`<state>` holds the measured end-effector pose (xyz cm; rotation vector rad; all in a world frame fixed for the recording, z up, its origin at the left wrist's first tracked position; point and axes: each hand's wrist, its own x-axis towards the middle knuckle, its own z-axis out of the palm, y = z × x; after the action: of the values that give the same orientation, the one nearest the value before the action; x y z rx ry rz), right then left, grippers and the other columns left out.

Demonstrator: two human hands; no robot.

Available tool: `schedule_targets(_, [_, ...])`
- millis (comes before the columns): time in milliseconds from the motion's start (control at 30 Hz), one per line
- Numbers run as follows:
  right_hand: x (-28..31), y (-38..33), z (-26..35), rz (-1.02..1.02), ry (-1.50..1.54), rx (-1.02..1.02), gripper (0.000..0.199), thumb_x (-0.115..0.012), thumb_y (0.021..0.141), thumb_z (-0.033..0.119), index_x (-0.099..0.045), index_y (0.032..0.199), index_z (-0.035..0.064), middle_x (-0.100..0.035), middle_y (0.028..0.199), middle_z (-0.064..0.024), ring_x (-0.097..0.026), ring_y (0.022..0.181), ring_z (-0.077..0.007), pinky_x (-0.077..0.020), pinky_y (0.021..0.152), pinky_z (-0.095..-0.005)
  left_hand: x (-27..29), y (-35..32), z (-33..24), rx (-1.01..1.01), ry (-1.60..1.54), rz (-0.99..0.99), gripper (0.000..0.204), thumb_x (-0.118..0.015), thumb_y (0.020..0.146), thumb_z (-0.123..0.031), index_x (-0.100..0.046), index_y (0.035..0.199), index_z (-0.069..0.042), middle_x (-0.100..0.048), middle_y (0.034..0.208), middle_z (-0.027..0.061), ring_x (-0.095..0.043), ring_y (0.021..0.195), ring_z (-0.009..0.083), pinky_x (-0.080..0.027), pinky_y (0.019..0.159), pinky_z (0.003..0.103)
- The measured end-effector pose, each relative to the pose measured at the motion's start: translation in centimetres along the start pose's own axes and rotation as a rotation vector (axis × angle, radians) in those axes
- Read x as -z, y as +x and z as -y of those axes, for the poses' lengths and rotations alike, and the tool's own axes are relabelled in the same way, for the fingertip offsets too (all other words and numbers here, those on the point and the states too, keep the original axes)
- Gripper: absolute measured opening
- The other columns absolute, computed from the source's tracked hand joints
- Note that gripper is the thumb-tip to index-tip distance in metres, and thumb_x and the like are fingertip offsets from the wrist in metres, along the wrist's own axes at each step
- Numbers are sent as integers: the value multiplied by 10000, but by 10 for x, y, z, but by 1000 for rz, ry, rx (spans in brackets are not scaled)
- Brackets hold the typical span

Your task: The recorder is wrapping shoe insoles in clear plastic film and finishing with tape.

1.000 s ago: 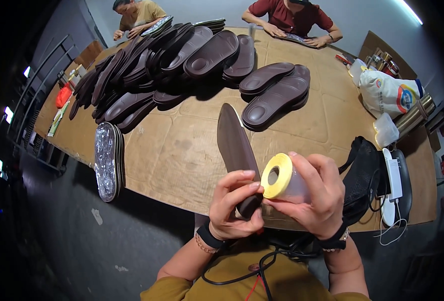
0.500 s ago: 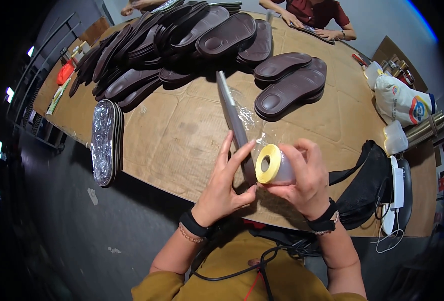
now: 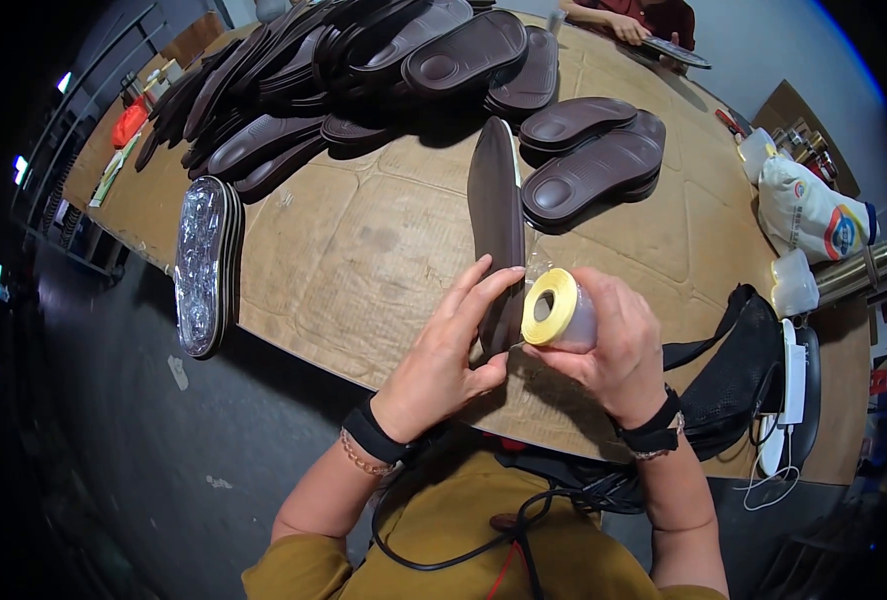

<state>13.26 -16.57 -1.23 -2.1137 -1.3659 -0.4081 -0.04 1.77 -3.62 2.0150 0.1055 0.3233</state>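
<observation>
My left hand grips the near end of a dark brown insole, which stands on edge and points away over the table. My right hand holds a roll of yellow labels with its hollow core facing me, right beside the insole's near end. The two hands almost touch at the fingertips.
A big heap of dark brown insoles covers the far left of the cardboard-covered table; two more lie to the right. A stack of clear-wrapped insoles lies at the left edge. A black bag, a white sack and another person's hands are at the right and far side.
Both hands with the insole and the roll have stayed together. The insole has turned more onto its edge, and my left fingers have stretched up along it.
</observation>
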Motion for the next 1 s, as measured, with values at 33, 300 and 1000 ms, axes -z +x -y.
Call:
schedule_targets(33, [0, 0, 1, 0, 1, 1, 774, -931, 703, 407, -584, 1290, 40, -682, 1088, -145, -677, 968, -366, -527, 832, -457, 0, -1, 0, 1, 1, -1, 854, -759, 819, 8, -440, 1589, -178, -348, 1670, 178, -493, 1459, 331, -597, 998, 393])
schedule_targets(300, [23, -35, 31, 133, 4, 24, 766, -828, 777, 502, -591, 1313, 10, -656, 1124, -169, -657, 1000, -374, -522, 909, -498, -15, -52, -24, 41, -72, -11, 751, -712, 868, 58, -470, 1560, -109, -435, 1621, 215, -565, 1389, 361, -627, 947, 383])
schedule_targets(1000, [28, -40, 18, 74, -110, -77, 791, -929, 703, 376, -575, 1311, 14, -668, 1078, -155, -662, 950, -358, -517, 846, -463, -30, -24, -18, -130, 109, -32, 707, -741, 854, 58, -574, 1513, -135, -567, 1507, 152, -724, 1012, 223, -624, 811, 298])
